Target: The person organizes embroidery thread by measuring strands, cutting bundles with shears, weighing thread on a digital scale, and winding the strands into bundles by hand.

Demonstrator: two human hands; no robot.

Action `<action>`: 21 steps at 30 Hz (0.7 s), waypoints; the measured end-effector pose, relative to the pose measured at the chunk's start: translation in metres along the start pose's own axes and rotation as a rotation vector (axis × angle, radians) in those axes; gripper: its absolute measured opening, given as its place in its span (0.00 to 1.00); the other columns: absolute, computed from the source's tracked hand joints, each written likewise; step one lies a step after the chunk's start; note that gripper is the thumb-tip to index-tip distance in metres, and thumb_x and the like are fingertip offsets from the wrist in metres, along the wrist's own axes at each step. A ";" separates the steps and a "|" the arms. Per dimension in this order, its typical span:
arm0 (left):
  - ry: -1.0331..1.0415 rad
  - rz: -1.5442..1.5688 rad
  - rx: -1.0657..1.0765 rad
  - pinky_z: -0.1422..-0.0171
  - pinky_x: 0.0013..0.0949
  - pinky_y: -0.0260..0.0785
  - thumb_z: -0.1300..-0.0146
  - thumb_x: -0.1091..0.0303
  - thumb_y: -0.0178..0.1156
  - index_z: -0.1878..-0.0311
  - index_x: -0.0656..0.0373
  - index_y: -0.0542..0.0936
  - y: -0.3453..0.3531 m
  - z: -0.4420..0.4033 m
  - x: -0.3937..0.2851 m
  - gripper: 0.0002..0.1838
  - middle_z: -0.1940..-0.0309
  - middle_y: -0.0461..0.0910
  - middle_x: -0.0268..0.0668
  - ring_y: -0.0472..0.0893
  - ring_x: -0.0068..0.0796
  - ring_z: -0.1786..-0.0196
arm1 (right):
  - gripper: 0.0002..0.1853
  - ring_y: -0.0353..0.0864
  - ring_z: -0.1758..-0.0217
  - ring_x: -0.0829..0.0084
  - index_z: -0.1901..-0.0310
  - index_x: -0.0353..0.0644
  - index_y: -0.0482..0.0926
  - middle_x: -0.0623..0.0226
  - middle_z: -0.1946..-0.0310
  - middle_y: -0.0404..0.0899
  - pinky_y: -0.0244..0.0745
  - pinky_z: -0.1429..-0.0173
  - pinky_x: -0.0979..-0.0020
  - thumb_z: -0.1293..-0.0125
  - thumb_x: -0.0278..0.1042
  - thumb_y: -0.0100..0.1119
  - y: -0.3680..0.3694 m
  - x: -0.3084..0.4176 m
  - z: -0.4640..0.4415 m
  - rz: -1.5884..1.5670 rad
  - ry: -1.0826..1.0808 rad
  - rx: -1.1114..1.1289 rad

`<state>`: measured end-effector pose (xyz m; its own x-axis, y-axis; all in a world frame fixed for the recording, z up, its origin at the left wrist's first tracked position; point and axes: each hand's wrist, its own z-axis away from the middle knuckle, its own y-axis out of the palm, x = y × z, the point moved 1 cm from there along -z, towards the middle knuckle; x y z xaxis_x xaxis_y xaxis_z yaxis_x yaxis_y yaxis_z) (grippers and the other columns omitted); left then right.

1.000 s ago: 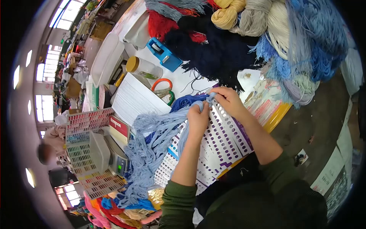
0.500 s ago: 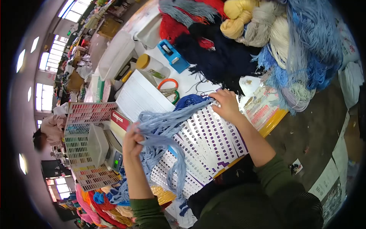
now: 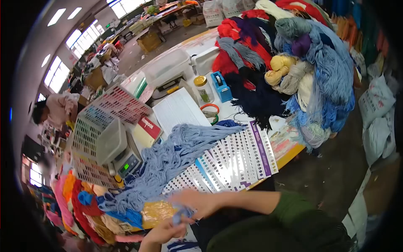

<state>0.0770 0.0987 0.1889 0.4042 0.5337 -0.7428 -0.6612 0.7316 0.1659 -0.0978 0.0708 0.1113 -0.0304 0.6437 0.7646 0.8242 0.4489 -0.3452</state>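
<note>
Loose, wavy pale-blue yarn [image 3: 176, 152] sprawls across the surface [image 3: 290, 156]. The left hand [image 3: 168, 231] pinches a blue bunch [image 3: 182, 215]; the right hand [image 3: 194, 203] is too blurred to tell. A clear, yellow-lidded jar [image 3: 203, 89] bears or holds something green.

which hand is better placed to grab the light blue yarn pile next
Probably the right hand, though blurred: it is nearer the light blue yarn pile; the left hand sits lower in view, at a small blue bunch.

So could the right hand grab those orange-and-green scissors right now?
Probably not straight away: the right hand is busy at light blue yarn beside the left hand, and the scissors lie farther back, beyond the dotted cards. Their handles look mostly uncovered, though.
</note>
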 end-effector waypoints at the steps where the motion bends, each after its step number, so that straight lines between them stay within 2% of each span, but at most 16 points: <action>1: 0.028 -0.143 0.081 0.80 0.19 0.53 0.43 0.65 0.48 0.59 0.66 0.70 0.009 0.013 0.001 0.14 0.83 0.66 0.30 0.63 0.15 0.81 | 0.31 0.66 0.54 0.61 0.48 0.40 0.58 0.55 0.60 0.68 0.58 0.52 0.62 0.57 0.34 0.55 0.019 0.021 -0.012 -0.138 0.106 0.344; 2: 0.087 -0.245 0.088 0.74 0.22 0.58 0.43 0.66 0.48 0.57 0.66 0.70 0.009 0.034 -0.001 0.14 0.79 0.69 0.31 0.67 0.17 0.77 | 0.19 0.71 0.65 0.64 0.56 0.38 0.67 0.57 0.72 0.71 0.63 0.64 0.68 0.53 0.32 0.53 0.051 0.017 -0.012 -0.466 0.110 0.391; 3: 0.141 -0.350 0.094 0.68 0.25 0.63 0.42 0.66 0.47 0.56 0.65 0.69 0.000 0.056 -0.002 0.14 0.75 0.72 0.31 0.71 0.19 0.73 | 0.16 0.71 0.68 0.64 0.61 0.37 0.68 0.57 0.74 0.71 0.63 0.66 0.69 0.52 0.32 0.52 0.054 0.020 -0.016 -0.448 0.142 0.463; 5: -0.109 -0.192 -0.492 0.66 0.30 0.66 0.45 0.65 0.50 0.58 0.67 0.70 -0.056 0.114 0.064 0.16 0.73 0.75 0.35 0.74 0.23 0.71 | 0.10 0.71 0.72 0.64 0.70 0.35 0.71 0.58 0.78 0.70 0.62 0.70 0.70 0.51 0.33 0.51 0.049 0.028 -0.025 -0.411 0.211 0.586; 6: 0.198 -0.699 -0.646 0.67 0.32 0.66 0.46 0.63 0.50 0.60 0.66 0.72 -0.092 0.136 0.104 0.15 0.75 0.76 0.38 0.75 0.26 0.72 | 0.12 0.70 0.76 0.61 0.77 0.33 0.70 0.57 0.83 0.69 0.63 0.70 0.66 0.50 0.37 0.51 0.046 0.032 -0.024 -0.525 0.332 0.506; 7: 0.515 -1.196 -0.786 0.68 0.33 0.66 0.47 0.62 0.51 0.63 0.65 0.73 -0.133 0.156 0.153 0.15 0.76 0.76 0.41 0.76 0.28 0.73 | 0.12 0.70 0.76 0.59 0.77 0.33 0.70 0.56 0.83 0.69 0.63 0.70 0.65 0.50 0.37 0.51 0.051 0.031 -0.027 -0.410 0.254 0.458; 9: -0.118 -0.820 -1.142 0.70 0.36 0.66 0.48 0.62 0.50 0.67 0.63 0.74 -0.143 0.191 0.167 0.13 0.79 0.74 0.45 0.76 0.36 0.74 | 0.12 0.69 0.76 0.56 0.76 0.33 0.70 0.56 0.82 0.69 0.63 0.70 0.63 0.50 0.37 0.51 0.078 0.032 -0.037 -0.226 0.080 0.396; 10: -0.320 -1.017 -1.276 0.70 0.36 0.66 0.49 0.63 0.51 0.68 0.62 0.75 -0.128 0.192 0.174 0.12 0.78 0.74 0.44 0.75 0.39 0.73 | 0.11 0.69 0.76 0.52 0.75 0.35 0.71 0.54 0.81 0.71 0.63 0.71 0.60 0.50 0.37 0.50 0.096 0.038 -0.041 -0.205 0.057 0.413; 11: -0.561 -1.204 -1.386 0.70 0.36 0.65 0.49 0.63 0.51 0.69 0.61 0.76 -0.100 0.176 0.156 0.11 0.78 0.74 0.44 0.75 0.42 0.72 | 0.10 0.71 0.74 0.52 0.74 0.38 0.71 0.53 0.80 0.71 0.64 0.72 0.58 0.53 0.36 0.49 0.107 0.055 -0.054 -0.053 0.148 0.612; 14: 0.343 -0.668 -1.171 0.65 0.34 0.66 0.45 0.74 0.43 0.65 0.68 0.74 -0.067 0.125 0.170 0.11 0.68 0.75 0.44 0.76 0.36 0.69 | 0.10 0.73 0.75 0.55 0.72 0.43 0.73 0.55 0.80 0.72 0.66 0.71 0.58 0.58 0.35 0.50 0.159 0.074 -0.065 0.161 0.146 0.700; 15: 0.397 0.044 -0.880 0.68 0.29 0.66 0.45 0.70 0.45 0.63 0.66 0.74 -0.051 0.105 0.190 0.12 0.71 0.76 0.37 0.76 0.27 0.69 | 0.10 0.73 0.75 0.56 0.72 0.45 0.73 0.57 0.80 0.73 0.67 0.71 0.59 0.59 0.34 0.50 0.169 0.077 -0.069 0.246 0.134 0.742; 16: 0.202 0.030 -0.586 0.71 0.23 0.64 0.46 0.65 0.48 0.65 0.63 0.75 -0.037 0.091 0.204 0.12 0.75 0.75 0.33 0.75 0.22 0.69 | 0.10 0.74 0.75 0.59 0.71 0.46 0.74 0.59 0.79 0.74 0.68 0.71 0.62 0.60 0.32 0.51 0.178 0.074 -0.069 0.171 0.099 0.571; 17: 0.204 0.086 -0.311 0.76 0.21 0.61 0.45 0.57 0.49 0.67 0.60 0.75 -0.013 0.111 0.162 0.15 0.77 0.75 0.32 0.73 0.19 0.75 | 0.12 0.75 0.74 0.61 0.69 0.45 0.75 0.59 0.78 0.75 0.69 0.70 0.64 0.61 0.30 0.51 0.183 0.065 -0.072 0.150 0.170 0.652; 18: 0.184 0.229 -0.019 0.75 0.23 0.62 0.40 0.60 0.43 0.63 0.62 0.73 -0.004 0.084 0.203 0.15 0.73 0.75 0.35 0.70 0.20 0.77 | 0.13 0.76 0.73 0.64 0.68 0.43 0.76 0.60 0.76 0.75 0.70 0.70 0.66 0.61 0.28 0.52 0.188 0.055 -0.072 0.146 0.240 0.730; 19: 0.117 0.112 0.111 0.76 0.22 0.59 0.39 0.54 0.39 0.65 0.62 0.74 -0.002 0.093 0.192 0.20 0.78 0.74 0.35 0.67 0.17 0.81 | 0.15 0.76 0.72 0.67 0.66 0.39 0.74 0.60 0.77 0.75 0.70 0.70 0.70 0.62 0.24 0.52 0.193 0.049 -0.071 -0.087 0.186 0.670; 21: 0.408 0.337 -0.181 0.75 0.20 0.58 0.38 0.53 0.37 0.65 0.63 0.75 0.004 0.108 0.198 0.23 0.81 0.74 0.35 0.65 0.15 0.83 | 0.19 0.70 0.80 0.77 0.59 0.36 0.70 0.68 0.82 0.70 0.66 0.75 0.78 0.57 0.24 0.55 0.216 0.035 -0.048 -0.311 0.290 0.749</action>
<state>0.2225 0.2533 0.1130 -0.1015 0.4919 -0.8647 -0.8242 0.4453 0.3500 0.1064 0.1608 0.0895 0.0369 0.2859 0.9576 0.2085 0.9349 -0.2871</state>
